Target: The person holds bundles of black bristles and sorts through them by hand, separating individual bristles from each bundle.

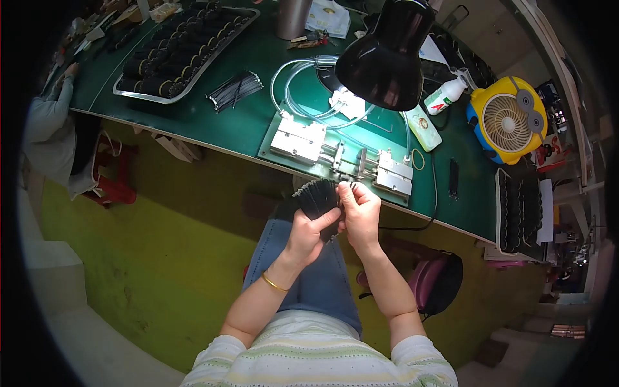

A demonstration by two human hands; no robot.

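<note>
My left hand (305, 236) is closed around a fanned bundle of thin black wires (316, 197), its thumb laid across them. Close beside it, my right hand (361, 213) pinches what looks like the end of one thin black wire (353, 185), though the fingertips partly hide it. Both hands are at the table's front edge, just before a bench fixture with a left metal block (298, 139) and a right metal block (393, 175). Small clamp jaws (348, 161) stand between the blocks, close to my right fingertips.
A black lamp (383, 61) hangs over the fixture, with clear tubing (290, 97) behind. A wire bundle (234, 90) and a tray of black coils (174, 55) lie left. Rightward are a phone (423, 129), white bottle (446, 95), yellow fan (506, 119) and another tray (519, 213). A person's sleeve (55, 109) shows far left.
</note>
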